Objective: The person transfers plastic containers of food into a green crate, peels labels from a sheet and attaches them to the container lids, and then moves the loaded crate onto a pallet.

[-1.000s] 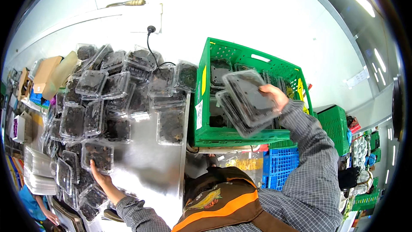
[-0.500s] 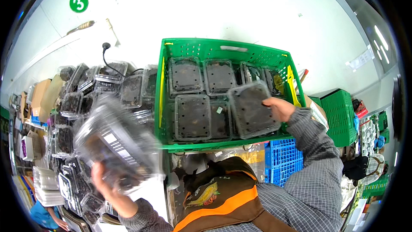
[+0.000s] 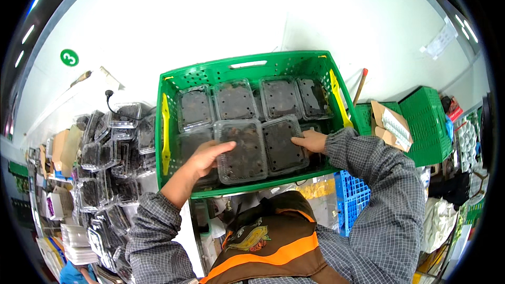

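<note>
White wall [image 3: 210, 21] filled the upper part of the frame, and a metal worktop [image 3: 149, 181] at the left carried a crowded heap of clear packs [image 3: 90, 156]. Across the middle stood a green perforated crate [image 3: 294, 67], with four lidded packs [image 3: 235, 101] along its far side. Toward its near side, around the centre of the frame, were the left clear pack [image 3: 241, 152] and the right clear pack [image 3: 285, 146], both with dark contents; their adjoining edges met or slightly overlapped, I could not tell which. The left hand [image 3: 201, 162] gripped the left pack by its outer edge, thumb over the lid and fingers mostly hidden; the right hand [image 3: 314, 141] held the right pack the same way from the other side. Both packs would probably handle as light, with thin, slick plastic that bends under a hard squeeze, so the outer rims looked like the best place to take hold, while pressing mid-lid could dent it or bruise whatever was inside. No label showed on either held lid. Lettering and a vegetable emblem marked the brown apron [image 3: 273, 236] at the bottom, a paper sheet [image 3: 441, 38] hung at upper right, too small to read, and a round green sign [image 3: 69, 57] at upper left bore one white character.
</note>
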### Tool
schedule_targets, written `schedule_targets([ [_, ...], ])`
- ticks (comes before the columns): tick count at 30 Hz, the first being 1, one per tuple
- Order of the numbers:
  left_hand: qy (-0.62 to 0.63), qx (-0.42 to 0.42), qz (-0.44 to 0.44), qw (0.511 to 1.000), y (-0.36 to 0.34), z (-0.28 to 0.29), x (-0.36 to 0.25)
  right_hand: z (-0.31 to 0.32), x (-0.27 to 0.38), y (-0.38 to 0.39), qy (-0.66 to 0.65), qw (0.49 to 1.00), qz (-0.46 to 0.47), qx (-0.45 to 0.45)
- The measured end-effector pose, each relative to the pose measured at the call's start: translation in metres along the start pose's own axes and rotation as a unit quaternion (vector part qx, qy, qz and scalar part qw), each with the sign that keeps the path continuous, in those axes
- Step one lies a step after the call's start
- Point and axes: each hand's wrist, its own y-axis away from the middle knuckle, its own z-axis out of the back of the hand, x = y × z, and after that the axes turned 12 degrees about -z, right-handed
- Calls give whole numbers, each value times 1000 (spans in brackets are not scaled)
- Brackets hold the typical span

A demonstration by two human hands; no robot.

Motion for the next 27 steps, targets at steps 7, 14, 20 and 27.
schedule_targets([
  [7,26,-50,-155,986,25,-27,-42,41,32,83,4,981,188,-47],
  [14,-43,98,-210,972,-19,-139,-45,55,58,125,-307,895,321,-44],
  [20,-616,216,-319,687,-43,-133,3,84,-22,113,-45,963,149,-220],
  [27,-456,62,-465,757,9,-131,-23,73,-62,44,292,906,6,-306],
])
